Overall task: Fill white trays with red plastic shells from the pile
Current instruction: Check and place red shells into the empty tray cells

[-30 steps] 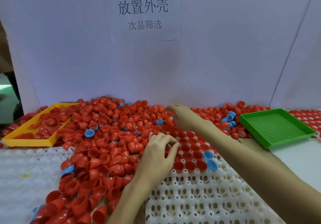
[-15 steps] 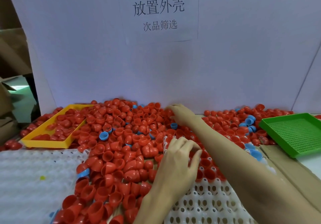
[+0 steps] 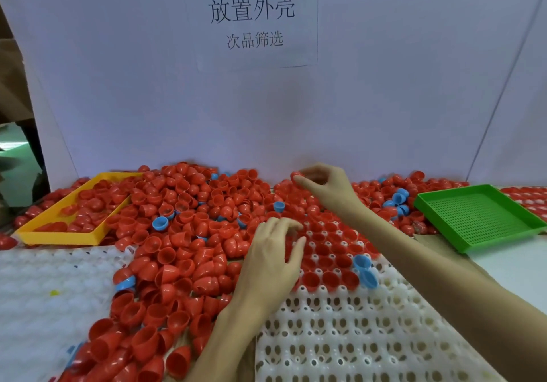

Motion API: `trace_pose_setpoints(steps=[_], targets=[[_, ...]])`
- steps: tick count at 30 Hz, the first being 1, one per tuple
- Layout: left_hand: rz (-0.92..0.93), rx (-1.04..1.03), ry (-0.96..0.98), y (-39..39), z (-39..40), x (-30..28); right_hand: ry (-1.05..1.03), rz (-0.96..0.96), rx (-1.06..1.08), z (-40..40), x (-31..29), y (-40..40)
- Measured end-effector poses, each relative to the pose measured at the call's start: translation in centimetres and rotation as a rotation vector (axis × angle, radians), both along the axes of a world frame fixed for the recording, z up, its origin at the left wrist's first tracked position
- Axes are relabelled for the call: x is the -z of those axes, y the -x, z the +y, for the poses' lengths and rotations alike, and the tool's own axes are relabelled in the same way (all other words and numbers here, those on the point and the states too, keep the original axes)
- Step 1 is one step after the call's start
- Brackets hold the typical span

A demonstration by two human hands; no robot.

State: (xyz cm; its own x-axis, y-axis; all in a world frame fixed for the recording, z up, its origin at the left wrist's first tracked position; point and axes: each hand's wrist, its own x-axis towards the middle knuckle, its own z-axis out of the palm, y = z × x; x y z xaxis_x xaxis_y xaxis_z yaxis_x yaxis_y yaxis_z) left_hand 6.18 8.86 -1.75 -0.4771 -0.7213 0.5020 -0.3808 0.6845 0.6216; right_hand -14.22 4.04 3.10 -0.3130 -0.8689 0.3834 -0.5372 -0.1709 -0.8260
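Pile (image 3: pixel 177 233) spreading across the bench, overlapping the tray (image 3: pixel 340 337). Right hand (image 3: pixel 328 189) pinching one shell (image 3: pixel 297 178) by its rim above the pile. Left hand (image 3: pixel 272 260) curling over seated shells; contents hidden. Shells looking light, stiff, slick: rim-pinching suits.

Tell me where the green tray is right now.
In the head view the green tray sits at the far right of the table, just right of the red shells and beyond the right forearm.
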Motion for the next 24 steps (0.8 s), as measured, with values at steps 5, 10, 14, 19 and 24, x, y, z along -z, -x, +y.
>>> trace_pose_setpoints(steps=[5, 10, 14, 19, 24], targets=[[0.173, -0.018, -0.142, 0.1, 0.3, -0.5, -0.191, -0.46, -0.28, 7.0, 0.0, -0.2], [0.445, 0.187, -0.457, 0.6, 0.8, -1.0, -0.256, -0.485, -0.338, 9.5, 1.2, -0.4], [0.581, 0.195, -0.712, 0.2, 0.3, -1.0, -0.249, -0.327, -0.369, 9.5, 0.3, -0.7], [0.755, 0.146, -0.853, -0.1, -0.2, -1.1, -0.177, -0.074, -0.35, 7.9, -1.0, -1.4], [0.861, 0.044, -0.854, -0.2, -0.3, -1.2, -0.161, 0.089, -0.352, 6.3, -1.9, -2.0]])
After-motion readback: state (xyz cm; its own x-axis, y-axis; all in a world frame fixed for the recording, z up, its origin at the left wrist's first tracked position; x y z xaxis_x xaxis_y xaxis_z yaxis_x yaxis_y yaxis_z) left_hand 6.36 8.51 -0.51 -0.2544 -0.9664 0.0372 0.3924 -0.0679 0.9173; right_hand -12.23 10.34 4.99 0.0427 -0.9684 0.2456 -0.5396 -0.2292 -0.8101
